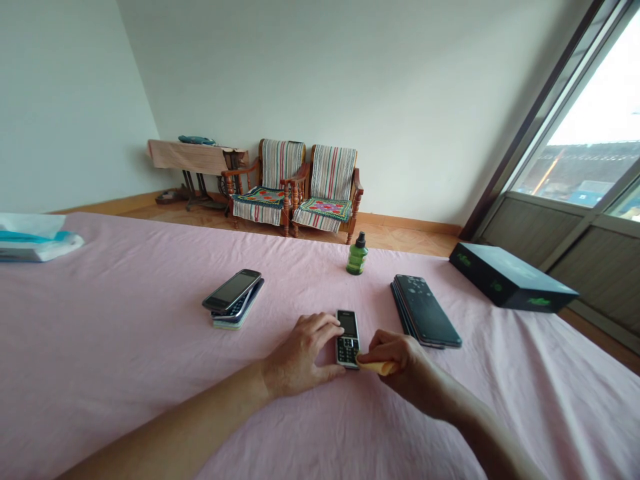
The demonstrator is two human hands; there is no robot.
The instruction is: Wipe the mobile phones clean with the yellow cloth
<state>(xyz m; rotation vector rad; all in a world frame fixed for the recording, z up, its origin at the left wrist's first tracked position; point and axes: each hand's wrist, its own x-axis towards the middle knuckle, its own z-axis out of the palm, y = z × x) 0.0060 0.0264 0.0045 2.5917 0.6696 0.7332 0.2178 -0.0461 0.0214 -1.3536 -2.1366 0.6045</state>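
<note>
So the small silver-and-black candybar phone with a keypad [348, 327] is lying flat, screen up, on the wrinkled pink cloth surface [125, 380], right between the two hands. Left hand [303, 357] is loosely spread, not wrapped round anything: fingertips at the phone's left edge by the screen, thumb down near its lower left corner. Right hand [400, 357] is curled tight, pinching a soft yellow-orange cloth [381, 367] against the keypad's lower right side. Over to the left there's a little uneven pile of old phones [234, 293], the top one dark and tilted, and on the right a neater stack of big black slabs [426, 310]. Behind the phone stands a translucent green bottle with a black top [357, 257], upright, and a flat black box with green lettering [510, 273] sits further right.
</note>
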